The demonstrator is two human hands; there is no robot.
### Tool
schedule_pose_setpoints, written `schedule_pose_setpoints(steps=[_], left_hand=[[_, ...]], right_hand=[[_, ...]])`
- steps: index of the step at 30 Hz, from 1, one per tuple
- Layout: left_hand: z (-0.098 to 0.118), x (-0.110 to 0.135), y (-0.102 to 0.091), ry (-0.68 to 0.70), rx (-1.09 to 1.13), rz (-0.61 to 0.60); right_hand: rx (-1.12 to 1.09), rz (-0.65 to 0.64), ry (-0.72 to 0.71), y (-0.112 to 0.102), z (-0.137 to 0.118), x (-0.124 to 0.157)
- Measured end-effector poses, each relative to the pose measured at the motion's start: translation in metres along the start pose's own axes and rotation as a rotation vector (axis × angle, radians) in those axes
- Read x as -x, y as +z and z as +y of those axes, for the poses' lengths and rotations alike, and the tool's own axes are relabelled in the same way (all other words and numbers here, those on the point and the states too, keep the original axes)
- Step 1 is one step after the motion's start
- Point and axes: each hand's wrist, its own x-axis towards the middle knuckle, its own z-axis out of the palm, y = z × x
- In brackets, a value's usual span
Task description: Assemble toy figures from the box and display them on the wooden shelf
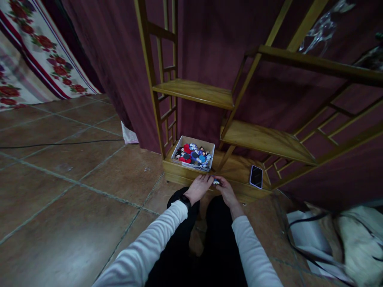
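A white cardboard box (208, 145) full of several small red, blue and dark figures stands on the lowest board of a wooden shelf (236, 169). My left hand (199, 187) reaches to the board's front edge just below the box, fingers stretched forward and close together. My right hand (226, 190) sits beside it, fingers pinched round a small pale item (216, 182) between the two hands. What the item is cannot be made out. Both arms wear white sleeves, and my dark-clad knees are below.
A black phone (256, 175) lies flat on the same board to the right. Higher shelf boards (197, 92) jut out above. Maroon curtains hang behind. A light bag with dark straps (335, 239) lies on the tiled floor at right; a black cable (60, 143) crosses the left.
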Motion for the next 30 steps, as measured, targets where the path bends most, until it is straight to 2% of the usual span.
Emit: schedule_pose_setpoints(steps=[4,9,13,20,30], left_hand=[[-0.009,-0.001,0.004,-0.125,0.282,-0.02],[-0.019,-0.007,0.013,-0.259,0.737,0.061],[-0.027,-0.013,0.025,-0.366,1.034,0.08],[-0.038,-0.019,0.04,-0.442,1.338,-0.004],[-0.038,-0.019,0.031,-0.593,1.567,-0.054]], right_hand=[[0.001,0.023,0.01,0.004,-0.002,0.0],[-0.013,0.059,0.037,0.008,-0.005,-0.002],[-0.057,0.066,0.064,0.011,-0.006,-0.003],[-0.047,0.05,0.039,0.011,-0.005,-0.004],[-0.068,0.037,-0.015,0.01,-0.007,-0.005]])
